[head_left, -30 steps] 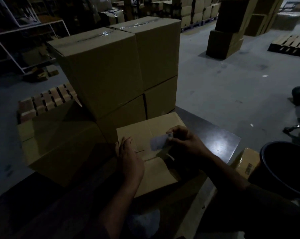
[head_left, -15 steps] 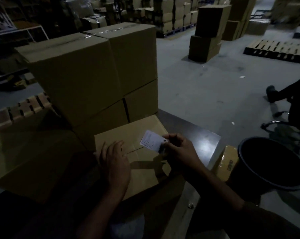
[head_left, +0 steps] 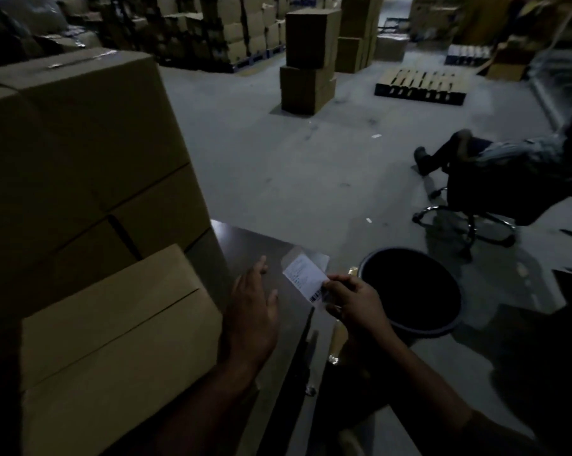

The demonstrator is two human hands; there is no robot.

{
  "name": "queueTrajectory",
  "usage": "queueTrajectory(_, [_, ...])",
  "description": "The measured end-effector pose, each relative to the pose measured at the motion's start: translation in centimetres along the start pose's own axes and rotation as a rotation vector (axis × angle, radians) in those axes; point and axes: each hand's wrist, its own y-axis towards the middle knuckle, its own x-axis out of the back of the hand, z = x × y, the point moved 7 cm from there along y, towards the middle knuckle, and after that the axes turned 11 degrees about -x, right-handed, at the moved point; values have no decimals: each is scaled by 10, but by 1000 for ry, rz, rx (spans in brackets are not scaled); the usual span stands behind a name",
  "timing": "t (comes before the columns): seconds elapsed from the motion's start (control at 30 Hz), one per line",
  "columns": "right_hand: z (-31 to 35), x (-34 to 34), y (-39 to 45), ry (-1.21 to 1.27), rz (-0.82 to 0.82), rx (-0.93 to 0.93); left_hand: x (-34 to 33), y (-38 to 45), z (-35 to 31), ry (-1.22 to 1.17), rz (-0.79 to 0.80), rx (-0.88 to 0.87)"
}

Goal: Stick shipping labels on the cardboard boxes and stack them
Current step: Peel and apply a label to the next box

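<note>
Head view | round black bin (head_left: 409,327): inside too dark to tell | right hand (head_left: 357,302) pinches white barcoded paper label (head_left: 306,279) | left hand (head_left: 253,311) fingers spread, empty, beside brown cardboard box (head_left: 113,330)

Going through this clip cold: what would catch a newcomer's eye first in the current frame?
Probably the white shipping label, the brightest thing in a dim warehouse, pinched in the right hand near the black bin. The left hand hovers open beside it, right of the nearest cardboard box. Behind that box, at left, looms a tall stack of boxes, and a person sits in an office chair at right.
</note>
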Motion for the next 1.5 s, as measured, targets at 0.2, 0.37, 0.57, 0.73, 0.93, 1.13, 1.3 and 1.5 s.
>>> queueTrajectory(0.2, [20, 125, 61, -76, -235, -44, -119, 37, -42, -81, 200, -54])
queueTrajectory(0.37, [18, 201, 110, -147, -381, -101, -204, 49, -60, -110, 387, -43])
queueTrajectory(0.57, [-11, 246, 151, -362, -540, -236, -249, 49, -72, -70, 487, -53])
queueTrajectory(0.73, [-30, 227, 159, -381, -326, -281, -239, 50, -62, -75, 422, 18])
queueTrajectory(0.93, [6, 113, 136, -520, 41, -31, -171, 55, -53, -41, 195, 84])
queueTrajectory(1.13, [41, -28, 86, -592, 424, 212, -55, 50, -42, 34, -154, 142])
queueTrajectory(1.3, [37, -128, 29, -657, 690, 343, 31, 11, -15, 89, -424, 283])
queueTrajectory(1.5, [-2, -203, -29, -760, 856, 364, 109, -54, 32, 161, -577, 458])
